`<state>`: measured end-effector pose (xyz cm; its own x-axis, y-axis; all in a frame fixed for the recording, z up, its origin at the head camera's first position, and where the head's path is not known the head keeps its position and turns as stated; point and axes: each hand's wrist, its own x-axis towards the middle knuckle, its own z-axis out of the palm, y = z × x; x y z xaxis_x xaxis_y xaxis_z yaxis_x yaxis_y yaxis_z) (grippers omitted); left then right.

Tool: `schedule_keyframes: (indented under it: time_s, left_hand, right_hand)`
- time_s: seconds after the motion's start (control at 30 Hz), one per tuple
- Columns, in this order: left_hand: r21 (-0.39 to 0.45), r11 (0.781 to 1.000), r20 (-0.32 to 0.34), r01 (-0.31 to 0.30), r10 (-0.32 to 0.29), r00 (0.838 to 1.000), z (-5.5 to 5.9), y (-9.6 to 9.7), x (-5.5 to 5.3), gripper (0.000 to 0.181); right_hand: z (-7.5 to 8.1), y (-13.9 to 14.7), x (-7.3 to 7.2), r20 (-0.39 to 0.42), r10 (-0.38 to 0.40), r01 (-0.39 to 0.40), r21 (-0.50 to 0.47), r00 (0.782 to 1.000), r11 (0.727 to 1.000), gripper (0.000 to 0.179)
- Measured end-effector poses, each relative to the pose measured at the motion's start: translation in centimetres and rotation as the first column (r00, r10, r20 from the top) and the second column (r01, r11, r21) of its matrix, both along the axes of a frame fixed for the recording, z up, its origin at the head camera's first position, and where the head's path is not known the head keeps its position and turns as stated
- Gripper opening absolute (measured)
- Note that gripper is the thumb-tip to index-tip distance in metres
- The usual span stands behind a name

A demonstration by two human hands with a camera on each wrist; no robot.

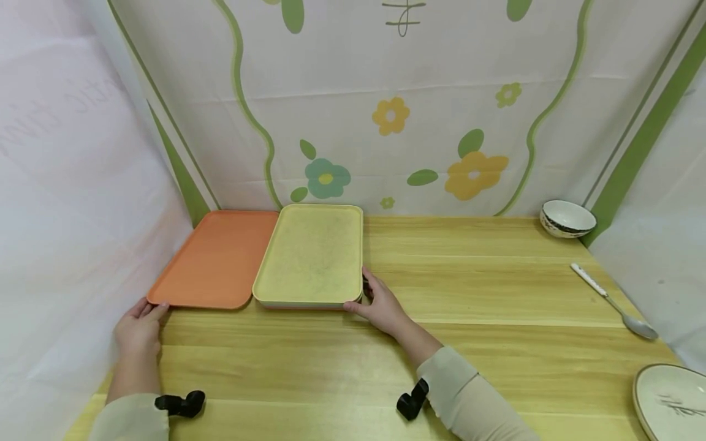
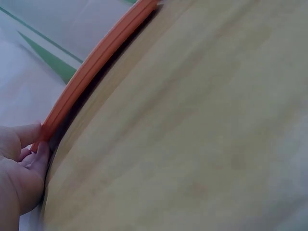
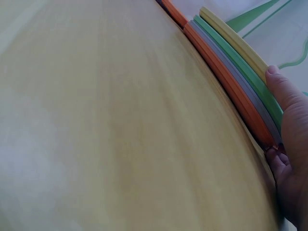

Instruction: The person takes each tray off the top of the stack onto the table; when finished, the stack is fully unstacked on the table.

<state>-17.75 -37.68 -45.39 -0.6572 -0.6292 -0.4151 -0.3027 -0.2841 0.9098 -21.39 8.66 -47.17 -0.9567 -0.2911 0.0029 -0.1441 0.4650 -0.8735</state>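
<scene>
A flat orange tray (image 1: 215,263) lies at the back left of the table. My left hand (image 1: 138,331) pinches its near left corner, thumb at the front rim; the left wrist view shows the thumb and fingers at the orange edge. Right beside that tray stands a stack of trays with a yellow tray (image 1: 311,254) on top. Beneath it, the right wrist view shows a green tray (image 3: 240,70), a grey tray (image 3: 236,79) and another orange tray (image 3: 226,89). My right hand (image 1: 380,306) grips the stack's near right corner, thumb at the yellow rim, fingers low at the side.
At the back right stands a patterned bowl (image 1: 568,219). A spoon (image 1: 612,300) with a white handle lies along the right side, and a plate (image 1: 673,398) sits at the near right. White printed cloth (image 1: 358,73) walls off the wooden table (image 1: 469,275).
</scene>
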Motion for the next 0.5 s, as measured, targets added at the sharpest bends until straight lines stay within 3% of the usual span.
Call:
schedule_keyframes:
  time_s: [0.13,0.5]
  left_hand:
    - [-0.069,0.997,-0.007,0.022,-0.023,1.000,-0.1,1.0,0.0,0.079]
    - [-0.211,0.977,-0.080,0.006,-0.023,0.997,0.4,3.7,0.4,0.080]
  right_hand:
    - [-0.1,0.0,0.0,-0.002,-0.005,0.005,0.001,1.000,1.000,0.106]
    - [-0.3,0.0,-0.2,0.012,-0.007,0.007,0.000,1.000,1.000,0.107]
